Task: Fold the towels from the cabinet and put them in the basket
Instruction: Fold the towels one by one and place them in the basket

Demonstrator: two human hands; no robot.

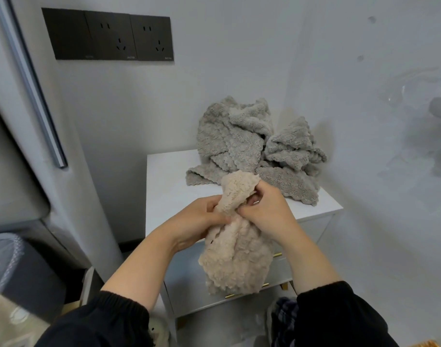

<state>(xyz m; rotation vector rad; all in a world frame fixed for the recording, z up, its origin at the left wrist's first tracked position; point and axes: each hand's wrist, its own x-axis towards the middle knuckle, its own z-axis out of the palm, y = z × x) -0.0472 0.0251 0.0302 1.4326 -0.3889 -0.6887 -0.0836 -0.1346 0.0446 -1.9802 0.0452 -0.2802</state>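
a beige towel [235, 246] hangs bunched at lower centre of the frame, held in front of a white cabinet [164, 186]. the left hand [201, 221] grips its gathered neck, fingers curled round the cloth. the right hand [267, 209] pinches the upper fold just beside it. behind them, at centre right, crumpled grey towels [252, 146] lie heaped on the cabinet top. dark wall sockets [109, 36] sit at upper left.
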